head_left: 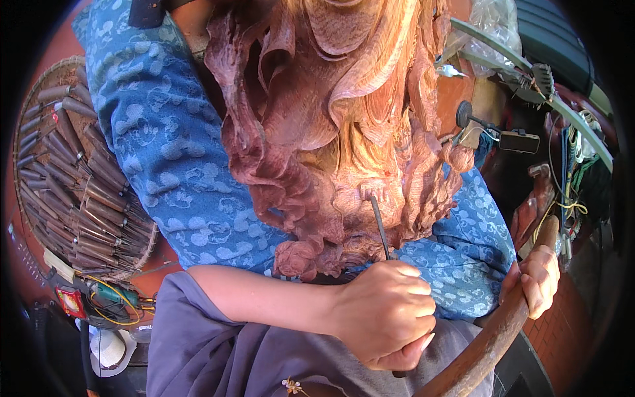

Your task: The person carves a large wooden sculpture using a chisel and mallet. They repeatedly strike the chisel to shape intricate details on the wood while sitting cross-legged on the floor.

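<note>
A large reddish-brown wood carving (370, 92) with flowing, wavy folds rests across my lap on blue patterned cloth (178, 159). My left hand (387, 317) is closed in a fist round a carving chisel (380, 221). Its thin metal shaft points away from me, and its tip meets a small row of carved ridges on the lower part of the carving. Most of the chisel's handle is hidden by my fingers. On the right, my right hand (539, 281) grips a curved wooden club (486, 347), whose thick length slants down toward the lower edge.
A round woven basket (21, 132) full of wooden-handled chisels (99, 205) stands at the left. Below it lie a yellow cord (126, 321) and a white hat (109, 347). A phone (519, 141) on a stand, clear plastic (496, 33) and green bars (582, 129) are at the right.
</note>
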Demonstrator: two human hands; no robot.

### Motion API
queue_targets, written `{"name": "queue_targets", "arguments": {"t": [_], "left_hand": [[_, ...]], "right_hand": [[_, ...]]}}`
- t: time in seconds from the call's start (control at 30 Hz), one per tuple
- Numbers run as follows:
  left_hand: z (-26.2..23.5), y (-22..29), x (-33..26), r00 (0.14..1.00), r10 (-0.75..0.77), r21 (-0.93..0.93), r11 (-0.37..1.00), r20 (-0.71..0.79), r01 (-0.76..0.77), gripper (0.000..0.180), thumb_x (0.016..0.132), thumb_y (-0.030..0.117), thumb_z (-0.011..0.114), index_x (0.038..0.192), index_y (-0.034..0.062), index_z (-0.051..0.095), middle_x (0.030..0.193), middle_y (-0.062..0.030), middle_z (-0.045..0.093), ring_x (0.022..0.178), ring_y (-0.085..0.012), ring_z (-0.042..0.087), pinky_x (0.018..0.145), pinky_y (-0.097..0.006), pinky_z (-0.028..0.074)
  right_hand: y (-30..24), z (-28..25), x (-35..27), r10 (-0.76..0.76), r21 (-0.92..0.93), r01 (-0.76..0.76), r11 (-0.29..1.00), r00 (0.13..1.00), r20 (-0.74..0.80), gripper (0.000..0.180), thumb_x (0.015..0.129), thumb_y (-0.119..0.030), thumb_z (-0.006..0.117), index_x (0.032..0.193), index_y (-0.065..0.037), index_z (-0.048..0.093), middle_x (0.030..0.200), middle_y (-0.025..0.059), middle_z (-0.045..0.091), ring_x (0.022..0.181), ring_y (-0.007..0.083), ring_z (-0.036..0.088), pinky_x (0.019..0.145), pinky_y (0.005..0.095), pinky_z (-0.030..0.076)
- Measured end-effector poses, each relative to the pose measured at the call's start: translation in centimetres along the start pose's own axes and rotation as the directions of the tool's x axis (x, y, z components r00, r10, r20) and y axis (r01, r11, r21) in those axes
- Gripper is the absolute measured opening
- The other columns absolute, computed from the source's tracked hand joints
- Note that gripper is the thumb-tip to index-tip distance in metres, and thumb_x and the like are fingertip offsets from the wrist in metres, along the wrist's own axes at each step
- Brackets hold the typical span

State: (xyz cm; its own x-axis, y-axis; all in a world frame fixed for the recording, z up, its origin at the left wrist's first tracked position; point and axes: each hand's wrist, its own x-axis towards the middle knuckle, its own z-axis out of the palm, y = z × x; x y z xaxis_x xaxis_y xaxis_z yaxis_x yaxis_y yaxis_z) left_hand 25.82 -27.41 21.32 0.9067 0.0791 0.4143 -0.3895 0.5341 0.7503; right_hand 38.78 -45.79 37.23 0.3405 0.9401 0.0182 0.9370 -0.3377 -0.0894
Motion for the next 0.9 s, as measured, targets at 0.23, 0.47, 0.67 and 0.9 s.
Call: {"name": "queue_targets", "arguments": {"t": [0.23, 0.47, 0.67, 0.9], "left_hand": [[0.5, -0.8, -0.5, 1.0, 0.018, -0.032, 0.999, 0.007, -0.017, 0.024, 0.064, 0.017, 0.063, 0.05, 0.0096, 0.044, 0.053, -0.0061, 0.042, 0.05, -0.0257, 0.047, 0.049, -0.038, 0.036], [0.7, -1.4, -1.0, 0.998, 0.058, 0.035, 0.998, 0.002, -0.058, 0.015, 0.063, 0.017, 0.059, 0.055, 0.011, 0.047, 0.058, -0.0012, 0.041, 0.051, -0.0175, 0.044, 0.046, -0.031, 0.032], [0.3, -0.9, -0.6, 1.0, -0.005, -0.039, 0.999, -0.009, 0.004, 0.025, 0.062, 0.016, 0.062, 0.048, 0.0105, 0.042, 0.05, -0.0048, 0.04, 0.047, -0.025, 0.045, 0.047, -0.037, 0.034], [-0.2, -0.7, 0.2, 0.999, -0.011, -0.043, 0.999, -0.043, 0.009, 0.015, 0.064, 0.018, 0.058, 0.054, 0.012, 0.048, 0.054, -0.0014, 0.039, 0.046, -0.0194, 0.043, 0.044, -0.032, 0.033]], "right_hand": [[-0.1, 0.0, 0.0, -0.025, 0.016, 0.024, 1.0, 0.999, 0.024, 0.027, 0.08, 0.001, 0.071, 0.09, -0.006, 0.048, 0.068, 0.0065, 0.052, 0.052, 0.0189, 0.05, 0.046, 0.0351, 0.043], [-0.3, -0.3, -0.2, -0.145, -0.066, 0.151, 0.986, 0.986, 0.086, 0.028, 0.077, 0.006, 0.07, 0.093, -0.005, 0.05, 0.07, 0.0075, 0.052, 0.054, 0.0199, 0.05, 0.046, 0.0361, 0.043], [-0.3, -0.6, -0.5, -0.181, -0.018, 0.182, 0.983, 0.983, 0.031, 0.031, 0.077, 0.008, 0.068, 0.097, -0.005, 0.048, 0.07, 0.0083, 0.051, 0.054, 0.02, 0.05, 0.046, 0.036, 0.042], [0.1, -1.0, -0.8, -0.093, -0.039, 0.095, 0.995, 0.994, 0.052, 0.033, 0.081, 0.01, 0.061, 0.104, -0.007, 0.044, 0.07, 0.0093, 0.051, 0.053, 0.0208, 0.047, 0.047, 0.0372, 0.042]]}}
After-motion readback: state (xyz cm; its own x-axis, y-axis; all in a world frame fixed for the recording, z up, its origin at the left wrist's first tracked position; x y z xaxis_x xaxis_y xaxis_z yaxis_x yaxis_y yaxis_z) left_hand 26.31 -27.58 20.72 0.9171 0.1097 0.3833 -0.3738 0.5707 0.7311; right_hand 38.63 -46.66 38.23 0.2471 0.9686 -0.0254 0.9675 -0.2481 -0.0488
